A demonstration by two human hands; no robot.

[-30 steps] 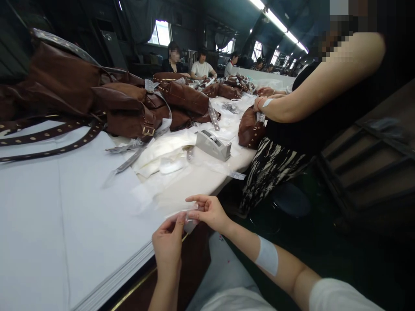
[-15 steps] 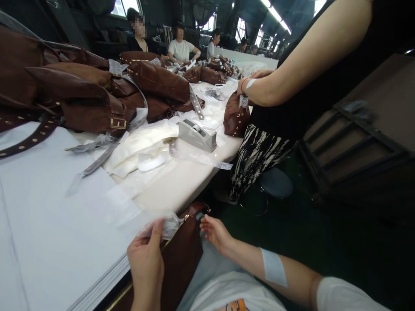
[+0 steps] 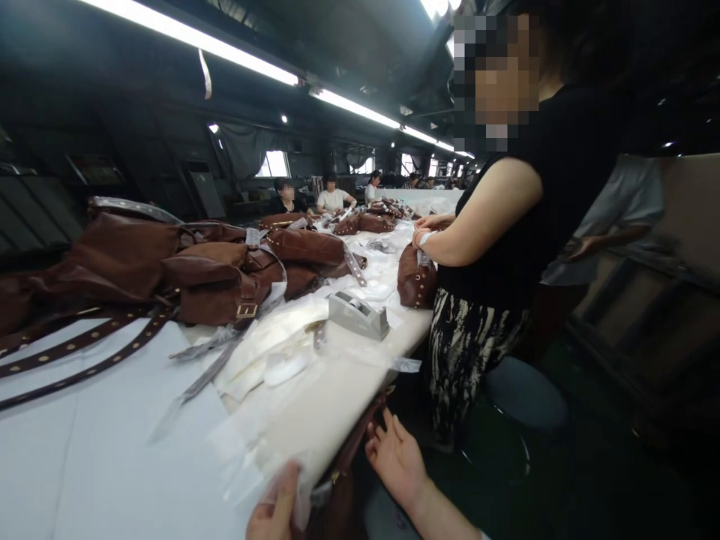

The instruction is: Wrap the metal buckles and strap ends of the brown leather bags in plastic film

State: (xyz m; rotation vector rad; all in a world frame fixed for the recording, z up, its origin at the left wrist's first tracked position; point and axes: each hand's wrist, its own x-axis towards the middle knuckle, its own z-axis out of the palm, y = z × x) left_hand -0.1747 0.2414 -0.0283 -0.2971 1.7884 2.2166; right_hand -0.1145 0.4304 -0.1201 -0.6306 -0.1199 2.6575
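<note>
At the bottom of the head view, my left hand (image 3: 275, 510) pinches a clear plastic wrap (image 3: 302, 491) between thumb and fingers, at the table edge. A brown leather bag (image 3: 337, 495) with gold-coloured hardware lies low against that edge, partly hidden by the wrap and the frame's bottom. Beside the bag's far end is my right hand (image 3: 398, 459), palm turned up, fingers apart and slightly curled. Its fingertips are close to the brown leather; whether they touch it I cannot tell.
White sheets (image 3: 129, 420) cover the near table. Brown bags (image 3: 208, 281) with eyeleted straps are heaped at left. A grey tape dispenser (image 3: 358, 315) stands mid-table. At right a co-worker (image 3: 495, 210) handles another bag (image 3: 415, 277), near a round stool (image 3: 526, 394).
The view has tilted up, so my hands and the bag sit lower in it. My right hand's fingers have spread from a pinch near a dark piece. My left hand still holds the plastic.
</note>
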